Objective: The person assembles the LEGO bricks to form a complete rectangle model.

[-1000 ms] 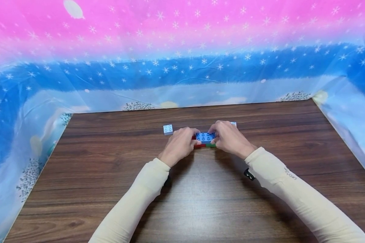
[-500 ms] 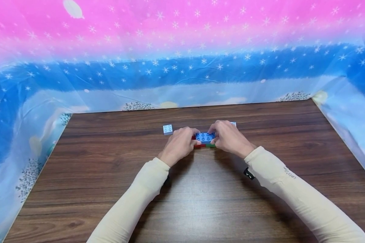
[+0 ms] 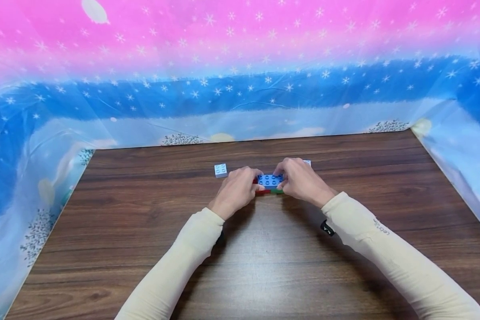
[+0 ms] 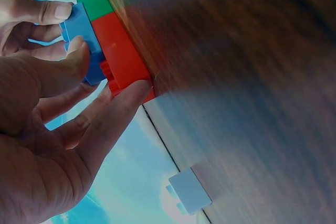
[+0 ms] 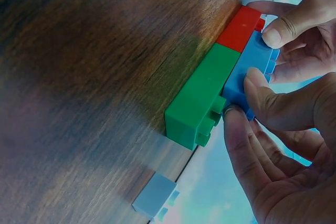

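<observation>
A blue brick (image 3: 269,180) with studs on top lies across a red brick (image 4: 123,51) and a green brick (image 5: 199,95), which stand end to end on the table. My left hand (image 3: 236,189) pinches the blue brick's left part, thumb on its near face. One finger of that hand touches the red brick's end. On the other side my right hand (image 3: 304,180) pinches the blue brick's right part between thumb and fingers. Studs of the red and green bricks show beyond the blue brick's ends. Whether the blue brick is fully pressed down, I cannot tell.
A pale brick (image 3: 221,170) sits to the left beyond my left hand. Behind my right hand another pale brick (image 3: 307,163) is mostly hidden. The brown wooden table (image 3: 144,240) meets a pink and blue snowflake cloth (image 3: 240,98) at its back and sides.
</observation>
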`<state>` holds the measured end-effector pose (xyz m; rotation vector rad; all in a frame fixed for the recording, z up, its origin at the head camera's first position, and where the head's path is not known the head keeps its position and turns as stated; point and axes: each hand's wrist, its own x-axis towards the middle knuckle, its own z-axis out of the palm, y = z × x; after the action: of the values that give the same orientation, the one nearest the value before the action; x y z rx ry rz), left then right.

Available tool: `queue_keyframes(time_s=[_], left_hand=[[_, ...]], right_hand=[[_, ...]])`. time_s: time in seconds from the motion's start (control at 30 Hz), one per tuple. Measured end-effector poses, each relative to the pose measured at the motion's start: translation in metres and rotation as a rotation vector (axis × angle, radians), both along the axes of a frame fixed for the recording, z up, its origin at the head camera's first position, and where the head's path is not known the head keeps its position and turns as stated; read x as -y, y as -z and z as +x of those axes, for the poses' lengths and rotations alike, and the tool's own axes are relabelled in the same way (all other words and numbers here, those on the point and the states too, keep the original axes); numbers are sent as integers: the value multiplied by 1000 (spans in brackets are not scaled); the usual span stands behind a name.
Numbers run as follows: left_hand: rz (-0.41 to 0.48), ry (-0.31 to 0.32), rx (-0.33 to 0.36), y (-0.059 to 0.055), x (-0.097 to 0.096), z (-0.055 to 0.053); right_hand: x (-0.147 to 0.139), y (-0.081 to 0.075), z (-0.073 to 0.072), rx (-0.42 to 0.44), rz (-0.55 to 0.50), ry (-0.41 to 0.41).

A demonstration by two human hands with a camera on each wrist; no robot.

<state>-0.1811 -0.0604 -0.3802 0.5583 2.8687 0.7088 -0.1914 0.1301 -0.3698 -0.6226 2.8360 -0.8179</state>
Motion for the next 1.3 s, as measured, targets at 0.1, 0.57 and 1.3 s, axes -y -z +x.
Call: queue_keyframes(time_s=[0.1,0.57,1.3], left_hand=[[0,-7,0,-1,1,-1],[-8,24,10,-1,2,-1],[12,8,9,0,2,-1]], right_hand=[[1,0,-1,0,-2,-1],[-3,3,2,17,-39,5],[-29,-12,-5,25,-29,50]])
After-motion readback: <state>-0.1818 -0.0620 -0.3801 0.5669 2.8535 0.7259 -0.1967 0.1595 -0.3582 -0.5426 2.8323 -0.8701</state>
